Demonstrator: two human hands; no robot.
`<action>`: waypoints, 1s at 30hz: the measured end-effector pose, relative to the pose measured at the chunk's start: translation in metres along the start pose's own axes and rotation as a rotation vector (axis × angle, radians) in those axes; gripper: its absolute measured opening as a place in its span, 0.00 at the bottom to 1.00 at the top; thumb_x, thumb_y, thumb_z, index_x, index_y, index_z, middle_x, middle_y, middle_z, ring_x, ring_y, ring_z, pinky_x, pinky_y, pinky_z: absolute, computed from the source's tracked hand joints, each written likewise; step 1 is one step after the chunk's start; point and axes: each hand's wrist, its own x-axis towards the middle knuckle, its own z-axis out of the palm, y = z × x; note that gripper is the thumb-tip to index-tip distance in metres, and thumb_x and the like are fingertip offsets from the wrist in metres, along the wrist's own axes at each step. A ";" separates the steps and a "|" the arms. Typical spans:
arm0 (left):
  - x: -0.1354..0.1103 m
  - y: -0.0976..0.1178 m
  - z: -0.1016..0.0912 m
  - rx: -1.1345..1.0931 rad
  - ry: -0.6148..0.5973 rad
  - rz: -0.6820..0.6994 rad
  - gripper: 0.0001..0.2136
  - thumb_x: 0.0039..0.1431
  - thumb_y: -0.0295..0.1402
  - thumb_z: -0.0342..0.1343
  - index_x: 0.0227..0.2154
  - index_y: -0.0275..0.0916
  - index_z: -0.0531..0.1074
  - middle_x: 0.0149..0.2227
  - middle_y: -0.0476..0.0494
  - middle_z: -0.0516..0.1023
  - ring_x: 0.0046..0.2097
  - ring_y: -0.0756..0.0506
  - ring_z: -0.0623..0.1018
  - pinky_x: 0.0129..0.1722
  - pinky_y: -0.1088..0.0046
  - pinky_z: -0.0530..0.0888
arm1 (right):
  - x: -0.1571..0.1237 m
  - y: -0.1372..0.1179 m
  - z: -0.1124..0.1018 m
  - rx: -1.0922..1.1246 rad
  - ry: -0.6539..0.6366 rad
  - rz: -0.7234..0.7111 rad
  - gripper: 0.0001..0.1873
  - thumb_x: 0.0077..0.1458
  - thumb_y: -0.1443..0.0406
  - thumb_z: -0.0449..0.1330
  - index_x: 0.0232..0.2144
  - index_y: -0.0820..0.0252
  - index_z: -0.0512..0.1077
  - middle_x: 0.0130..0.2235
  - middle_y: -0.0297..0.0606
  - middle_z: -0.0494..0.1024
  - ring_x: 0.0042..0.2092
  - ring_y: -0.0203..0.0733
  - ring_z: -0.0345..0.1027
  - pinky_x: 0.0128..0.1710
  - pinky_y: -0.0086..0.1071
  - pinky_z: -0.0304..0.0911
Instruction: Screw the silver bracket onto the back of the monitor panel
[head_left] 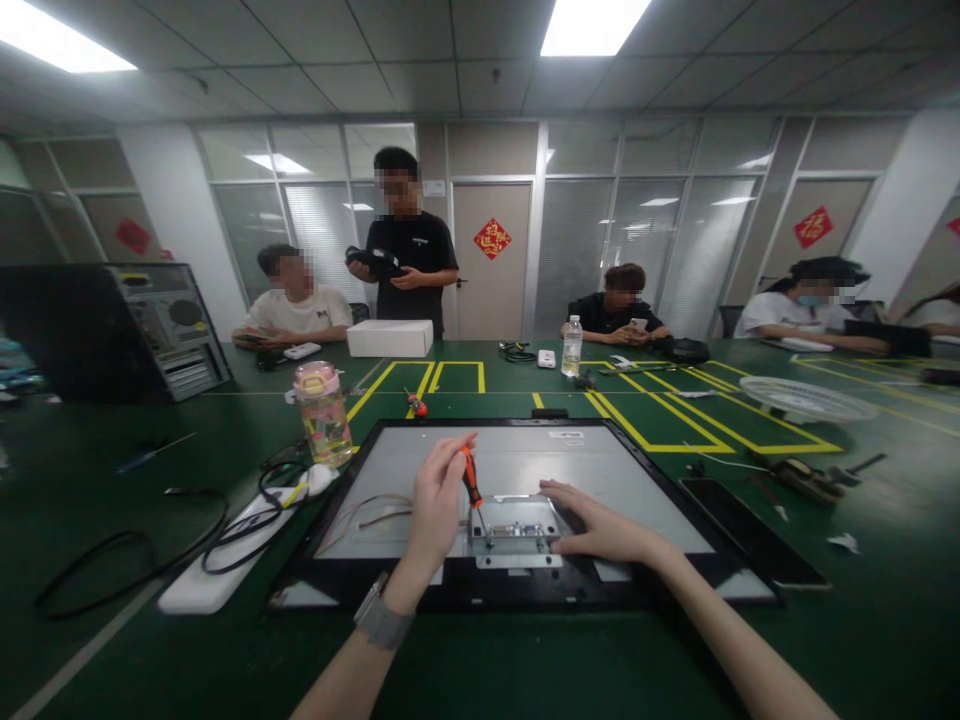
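Left hand [439, 490] of mine is holding an orange and black screwdriver [471, 478], just about in the middle of the frame. The tool is leaning a bit, with its thin end pointing down at the left part of a shiny metal box [517, 547]. Right hand [600, 525] is resting at the box's right side with no tool in it, fingers spreading apart. The box is sitting on the low middle part of a big flat panel [630, 475], which is lying on the green counter [480, 665]. I am guessing I am working on a screw at that corner, but the tip is looking too small to tell. For the next move, I am thinking the tool is needing to stand straighter, with my right hand keeping the box from sliding.
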 end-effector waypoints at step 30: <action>0.000 0.005 0.000 -0.029 0.000 0.014 0.12 0.61 0.34 0.49 0.39 0.39 0.77 0.37 0.43 0.73 0.42 0.46 0.73 0.42 0.71 0.69 | 0.001 0.004 0.002 0.005 0.013 -0.005 0.47 0.48 0.47 0.62 0.63 0.62 0.53 0.67 0.48 0.48 0.67 0.53 0.42 0.66 0.44 0.41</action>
